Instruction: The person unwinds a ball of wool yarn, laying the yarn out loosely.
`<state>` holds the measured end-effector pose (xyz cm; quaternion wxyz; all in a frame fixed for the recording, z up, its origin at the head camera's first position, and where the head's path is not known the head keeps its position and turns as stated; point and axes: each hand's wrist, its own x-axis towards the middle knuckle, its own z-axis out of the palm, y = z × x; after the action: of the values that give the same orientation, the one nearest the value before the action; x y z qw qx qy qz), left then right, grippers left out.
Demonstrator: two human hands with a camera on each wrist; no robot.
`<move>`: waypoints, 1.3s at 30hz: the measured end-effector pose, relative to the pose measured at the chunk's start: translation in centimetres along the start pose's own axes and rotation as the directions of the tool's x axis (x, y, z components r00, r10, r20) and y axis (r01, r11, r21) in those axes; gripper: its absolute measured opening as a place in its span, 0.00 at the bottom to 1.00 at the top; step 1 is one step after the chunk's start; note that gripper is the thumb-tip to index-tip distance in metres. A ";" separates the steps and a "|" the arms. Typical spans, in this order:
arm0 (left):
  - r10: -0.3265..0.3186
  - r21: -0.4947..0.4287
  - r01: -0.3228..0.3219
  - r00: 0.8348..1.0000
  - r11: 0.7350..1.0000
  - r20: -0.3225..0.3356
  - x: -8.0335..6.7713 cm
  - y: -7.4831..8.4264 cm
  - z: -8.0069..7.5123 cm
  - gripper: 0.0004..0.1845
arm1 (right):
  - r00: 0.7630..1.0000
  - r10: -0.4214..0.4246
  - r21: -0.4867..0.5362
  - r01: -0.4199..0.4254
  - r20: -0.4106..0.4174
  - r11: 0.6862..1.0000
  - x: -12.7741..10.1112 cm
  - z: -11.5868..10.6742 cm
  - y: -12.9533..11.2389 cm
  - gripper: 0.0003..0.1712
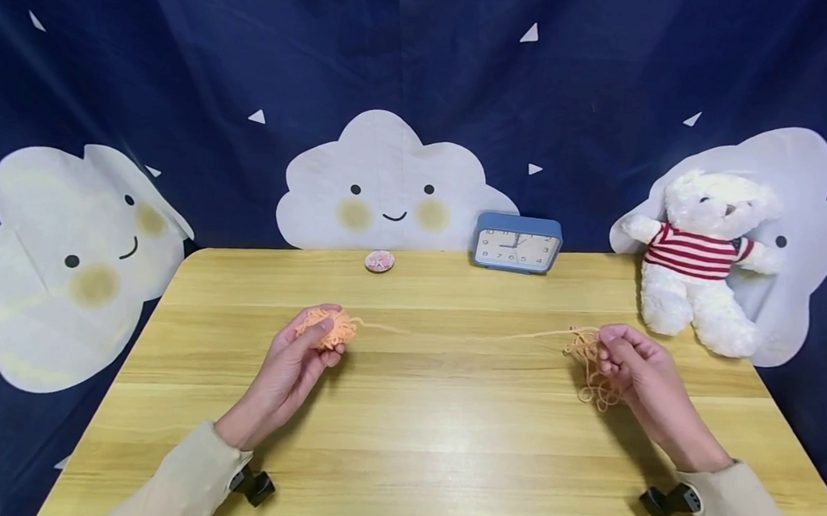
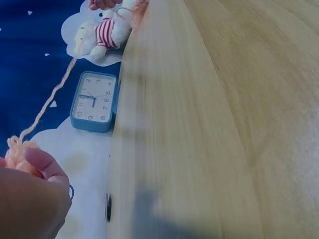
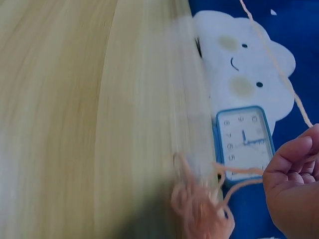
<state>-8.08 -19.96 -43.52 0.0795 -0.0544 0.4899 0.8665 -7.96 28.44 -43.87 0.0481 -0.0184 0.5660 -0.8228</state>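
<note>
Pinching a small ball of orange yarn (image 1: 329, 328) between thumb and fingertips, the left hand (image 1: 294, 365) keeps its grip curled round the ball just above the surface (image 1: 405, 413), left of the middle. From the ball a single strand (image 1: 451, 335) runs across to the right hand (image 1: 635, 371), stretched out level over the wood. The right hand's grip is also closed: its fingers are bent in and pinch the strand, and a loose tangle of the same yarn (image 1: 593, 373) hangs from them and spills down toward the surface. In the right wrist view the tangle (image 3: 202, 209) shows blurred below the curled fingers (image 3: 291, 159), with the strand rising away toward the top edge. In the left wrist view the thumb (image 2: 42, 162) presses on the ball and the strand climbs off toward the far side.

Both hands sit well apart, each in a beige sleeve (image 1: 185, 472). At the back edge of the surface stands a blue clock (image 1: 517, 243), with a small round pink thing (image 1: 380, 261) to its left. A white teddy bear (image 1: 701, 261) in a red striped shirt leans at the right rear corner against a dark blue cloth (image 1: 255, 63) printed with smiling clouds.
</note>
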 end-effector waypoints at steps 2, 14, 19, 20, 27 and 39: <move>0.007 0.004 -0.007 1.000 1.000 -0.013 0.1 0.0 0.0 0.16 | 1.000 -0.006 0.019 0.007 -0.018 1.000 -0.1 -0.6 -0.1 0.14; 0.046 0.103 -0.033 0.991 0.994 -0.128 0.0 0.2 -0.2 0.16 | 0.994 -0.026 0.096 0.036 -0.105 0.995 -1.0 -4.5 0.0 0.16; 0.039 0.048 -0.034 0.994 0.998 -0.102 0.0 0.3 -0.2 0.16 | 0.987 0.042 0.002 -0.042 -0.155 0.999 -1.0 -6.3 -0.4 0.17; 0.037 0.038 -0.033 0.995 0.999 -0.094 -0.1 0.4 -0.1 0.17 | 0.985 0.062 -0.029 -0.068 -0.164 0.997 -0.9 -6.6 -0.5 0.17; 0.048 0.020 -0.047 0.998 0.999 -0.030 -0.1 0.5 0.0 0.22 | 0.969 0.167 -0.187 -0.201 -0.181 0.962 -0.2 -8.1 -1.1 0.18; 0.006 -0.002 -0.006 0.998 1.000 -0.056 0.2 0.3 0.5 0.12 | 0.976 0.186 -0.245 -0.209 -0.113 0.947 0.9 -7.9 -0.7 0.16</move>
<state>-8.31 -19.63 -43.01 0.0632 -0.0776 0.4911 0.8653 -9.55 35.95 -46.03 0.1025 0.0687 0.6678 -0.7340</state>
